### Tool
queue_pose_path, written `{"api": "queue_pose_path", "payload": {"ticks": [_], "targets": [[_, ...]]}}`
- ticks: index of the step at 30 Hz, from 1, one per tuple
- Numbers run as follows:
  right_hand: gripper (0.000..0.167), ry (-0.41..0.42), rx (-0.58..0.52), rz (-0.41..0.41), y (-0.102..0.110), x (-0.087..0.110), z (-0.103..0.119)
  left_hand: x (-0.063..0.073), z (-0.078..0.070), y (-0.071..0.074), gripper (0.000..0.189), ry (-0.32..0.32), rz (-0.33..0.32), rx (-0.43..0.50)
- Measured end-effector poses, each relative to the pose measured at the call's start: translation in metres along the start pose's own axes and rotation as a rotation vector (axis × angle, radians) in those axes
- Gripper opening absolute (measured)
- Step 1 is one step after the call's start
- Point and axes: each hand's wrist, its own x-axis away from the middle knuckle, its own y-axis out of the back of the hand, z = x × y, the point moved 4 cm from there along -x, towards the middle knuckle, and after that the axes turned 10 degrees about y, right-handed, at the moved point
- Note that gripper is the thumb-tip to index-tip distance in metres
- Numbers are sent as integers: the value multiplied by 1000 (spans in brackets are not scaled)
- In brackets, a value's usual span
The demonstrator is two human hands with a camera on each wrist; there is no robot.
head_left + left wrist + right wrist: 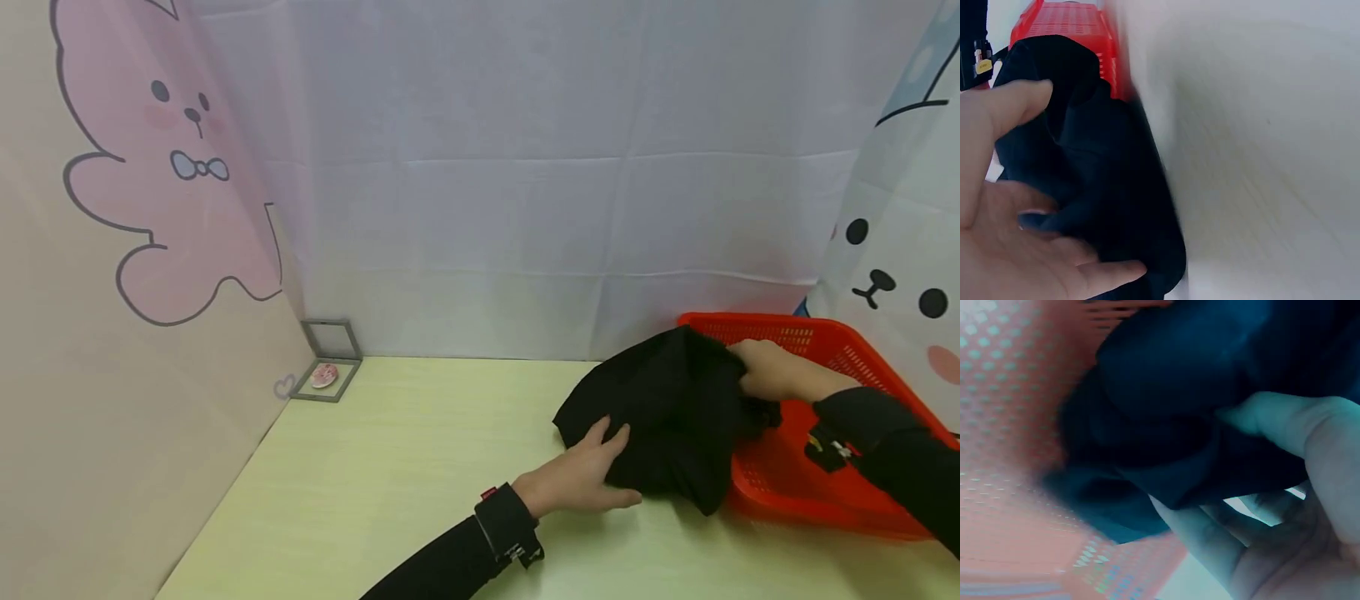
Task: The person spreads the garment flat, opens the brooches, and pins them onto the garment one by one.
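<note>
A crumpled black cloth [660,408] hangs over the left rim of a red plastic basket [832,492], part of it lying on the table. My right hand [768,371] grips the cloth above the basket; in the right wrist view, thumb and fingers pinch a fold of the dark fabric [1166,444]. At the cloth's left side, my left hand [585,479] has its fingers spread, fingertips right at the fabric. The left wrist view shows that hand [1022,250] with thumb and fingers apart beside the cloth [1116,169].
On the pale yellow table [420,467], a grey square frame [315,398] with a small pink and white round piece [324,376] sits at the far left corner. A white curtain [465,208] closes off the back, and printed panels stand at both sides.
</note>
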Motion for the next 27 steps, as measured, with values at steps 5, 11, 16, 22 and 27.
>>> {"api": "queue_pose_path", "payload": {"ticks": [5,11,16,22,27], "targets": [[36,22,25,-73,22,-13,26,5,5,7,83,31,-111,107],[47,60,60,-125,45,-32,65,16,18,18,85,47,-173,219],[51,89,62,-110,44,-60,102,34,42,31,85,90,-207,244],[41,178,46,-92,23,-93,139,60,76,48,82,162,-241,257],[23,214,57,-102,0,-113,168,79,101,57,82,204,-271,254]]}}
